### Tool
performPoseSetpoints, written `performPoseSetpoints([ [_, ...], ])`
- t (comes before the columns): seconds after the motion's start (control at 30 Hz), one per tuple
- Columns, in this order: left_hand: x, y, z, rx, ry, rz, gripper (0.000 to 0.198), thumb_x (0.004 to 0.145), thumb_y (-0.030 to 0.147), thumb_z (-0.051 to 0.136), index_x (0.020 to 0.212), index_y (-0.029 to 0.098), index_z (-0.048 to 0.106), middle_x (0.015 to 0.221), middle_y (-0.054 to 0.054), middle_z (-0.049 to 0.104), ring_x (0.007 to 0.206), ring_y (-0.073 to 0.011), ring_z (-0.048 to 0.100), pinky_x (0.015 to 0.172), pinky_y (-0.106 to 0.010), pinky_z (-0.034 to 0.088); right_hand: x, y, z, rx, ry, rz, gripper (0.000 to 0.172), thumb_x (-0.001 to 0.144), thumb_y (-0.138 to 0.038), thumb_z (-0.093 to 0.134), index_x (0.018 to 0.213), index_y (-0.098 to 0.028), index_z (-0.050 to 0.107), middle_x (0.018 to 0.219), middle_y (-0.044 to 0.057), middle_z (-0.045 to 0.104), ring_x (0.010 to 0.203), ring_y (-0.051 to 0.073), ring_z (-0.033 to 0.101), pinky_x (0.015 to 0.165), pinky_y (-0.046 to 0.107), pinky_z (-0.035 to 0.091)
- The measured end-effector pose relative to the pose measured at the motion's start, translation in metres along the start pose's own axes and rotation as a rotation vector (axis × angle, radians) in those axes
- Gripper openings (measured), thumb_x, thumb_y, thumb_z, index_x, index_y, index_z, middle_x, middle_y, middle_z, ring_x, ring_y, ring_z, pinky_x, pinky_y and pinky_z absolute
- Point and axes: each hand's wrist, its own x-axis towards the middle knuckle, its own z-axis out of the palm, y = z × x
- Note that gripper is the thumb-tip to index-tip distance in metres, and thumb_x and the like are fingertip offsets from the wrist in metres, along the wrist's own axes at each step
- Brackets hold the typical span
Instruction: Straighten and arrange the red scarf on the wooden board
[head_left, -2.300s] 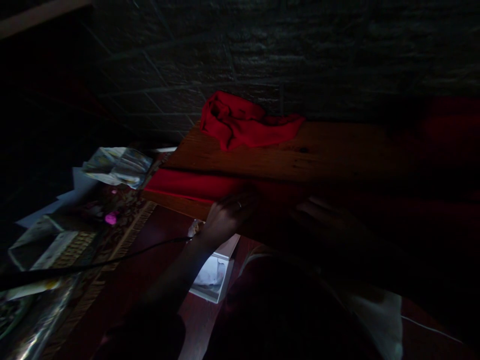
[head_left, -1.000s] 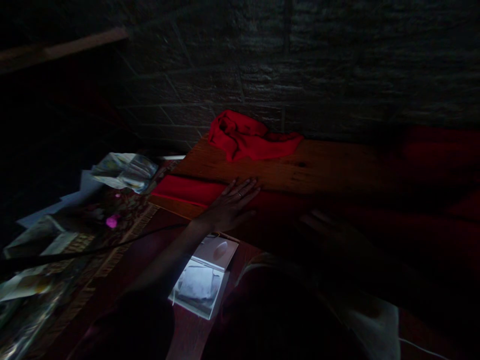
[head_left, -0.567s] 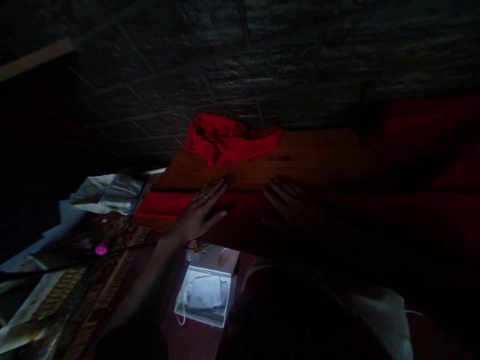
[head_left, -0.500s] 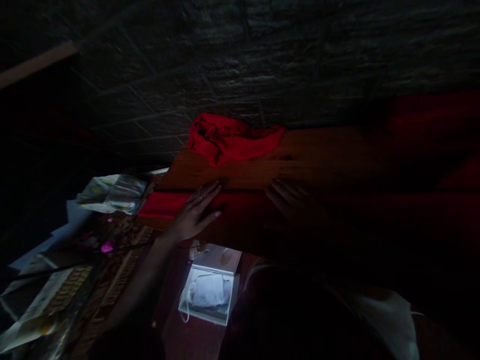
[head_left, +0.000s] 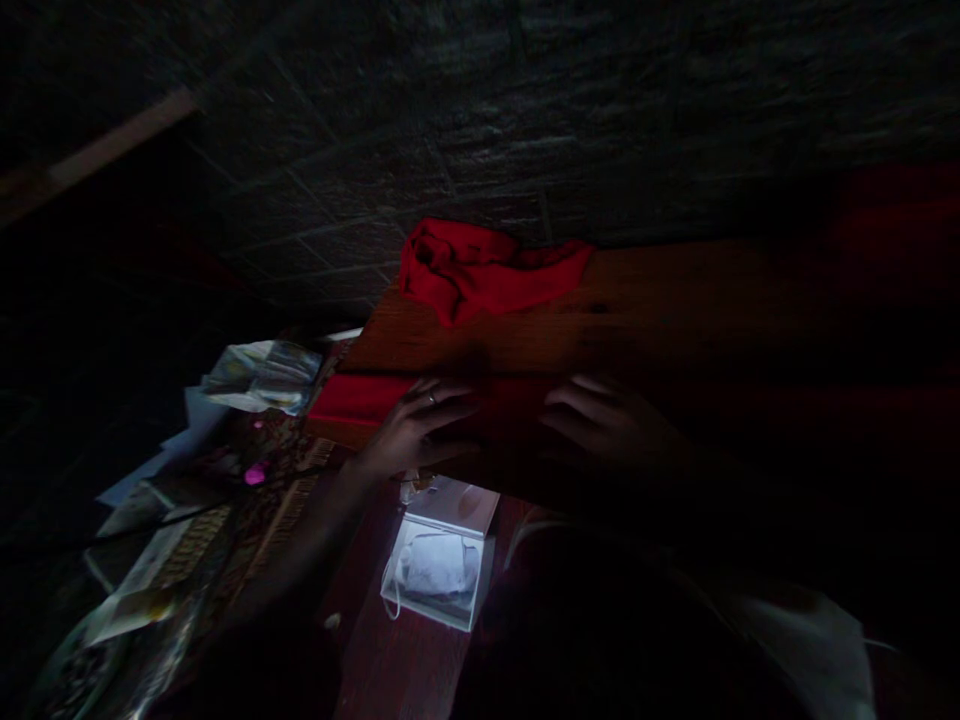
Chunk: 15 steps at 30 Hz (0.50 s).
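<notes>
Looking down through the head camera, I am seeing both hands lying on a flat cloth, a red band running along the near edge of the worktop. The left hand is resting near the band's left end, ring showing, fingers bent with the tips on the fabric. The right hand is sitting near it to the right, fingers bent the same way, mostly in shadow. I am not making out whether either hand is pinching the cloth or only lying on it. A crumpled cloth, also red, is lying at the worktop's far edge by the brick wall, apart from both hands. Lower down, a white box is sitting beneath the left wrist, and a plastic bag is lying farther left.
</notes>
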Motion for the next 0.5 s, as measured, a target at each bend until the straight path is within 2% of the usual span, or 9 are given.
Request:
performPoseSetpoints([
  [0.07,-0.002,0.004,0.005,0.022,0.038,0.047,0.035,0.084,0.029,0.076,0.116,0.019,0.067,0.118,-0.01,0.07,0.106,-0.0229,0.064,0.087,-0.038,0.052,-0.001,-0.005,0.002,-0.021,0.019,-0.008,0.022,0.1,-0.026,0.054,0.099,-0.012,0.071,0.096,0.01,0.066,0.091,0.021,0.053,0.086,0.036,0.044],
  [0.13,-0.006,0.006,0.008,0.035,0.077,0.05,0.028,0.086,0.022,0.073,0.113,0.02,0.068,0.113,-0.008,0.071,0.102,-0.0211,0.065,0.084,-0.036,0.052,-0.001,-0.008,0.005,-0.035,0.012,-0.018,0.019,0.099,-0.017,0.053,0.094,-0.012,0.071,0.09,0.008,0.065,0.086,0.02,0.051,0.082,0.034,0.042],
  [0.3,-0.018,0.009,0.009,0.044,0.083,0.041,0.028,0.088,0.015,0.068,0.115,0.022,0.069,0.108,-0.006,0.073,0.098,-0.0177,0.066,0.08,-0.031,0.053,0.001,-0.012,0.011,-0.097,0.036,-0.027,0.016,0.096,-0.016,0.057,0.089,-0.012,0.071,0.082,0.007,0.063,0.082,0.02,0.048,0.078,0.034,0.039],
  [0.4,-0.023,0.014,0.012,0.033,0.116,-0.014,0.025,0.088,0.017,0.07,0.113,0.021,0.07,0.106,-0.006,0.073,0.096,-0.017,0.067,0.08,-0.031,0.054,0.002,-0.013,0.014,-0.125,0.033,-0.023,0.014,0.095,-0.016,0.057,0.092,-0.013,0.07,0.083,0.007,0.063,0.083,0.02,0.049,0.079,0.034,0.038],
  [0.43,-0.022,0.015,0.014,0.026,0.173,-0.074,0.023,0.089,0.019,0.07,0.112,0.021,0.071,0.105,-0.006,0.073,0.096,-0.017,0.067,0.081,-0.031,0.054,0.003,-0.013,0.014,-0.133,0.023,-0.029,0.013,0.095,-0.016,0.057,0.093,-0.013,0.07,0.084,0.006,0.063,0.083,0.02,0.049,0.08,0.034,0.038],
  [0.47,-0.019,0.014,0.016,0.012,0.283,-0.163,0.019,0.09,0.023,0.069,0.108,0.019,0.071,0.103,-0.006,0.073,0.094,-0.0165,0.068,0.08,-0.031,0.054,0.003,-0.014,0.015,-0.14,0.01,-0.038,0.013,0.094,-0.014,0.057,0.094,-0.014,0.07,0.084,0.006,0.063,0.083,0.02,0.049,0.08,0.034,0.038],
  [0.5,-0.012,0.011,0.018,-0.016,0.445,-0.275,0.016,0.093,0.027,0.066,0.104,0.017,0.071,0.098,-0.005,0.073,0.091,-0.0152,0.068,0.078,-0.03,0.054,0.003,-0.015,0.015,-0.146,-0.004,-0.047,0.013,0.094,-0.013,0.057,0.094,-0.014,0.07,0.084,0.006,0.064,0.084,0.02,0.049,0.08,0.034,0.037],
])
